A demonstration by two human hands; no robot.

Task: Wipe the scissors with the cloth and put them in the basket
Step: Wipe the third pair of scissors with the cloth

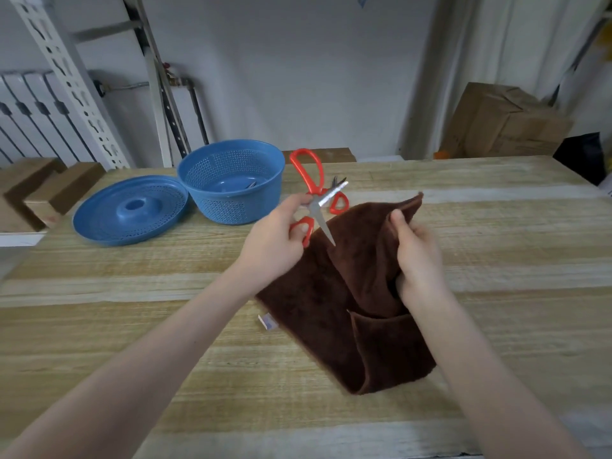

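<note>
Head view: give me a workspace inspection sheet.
Surface: wooden table, pale planks.
Job's things: scissors, blades open; brown cloth, partly lifted; blue basket upright, with a metal item inside, unclear what.
Clutter: blue lid beside the basket.
Grippers: left hand grips the scissors' handle; right hand grips the cloth.
Cables: nothing seen.
Surroundings: cardboard box, radiator.

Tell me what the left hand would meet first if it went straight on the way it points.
Likely the raised brown cloth that the right hand holds, with the scissors held by the left hand touching first; depth is unclear.
</note>
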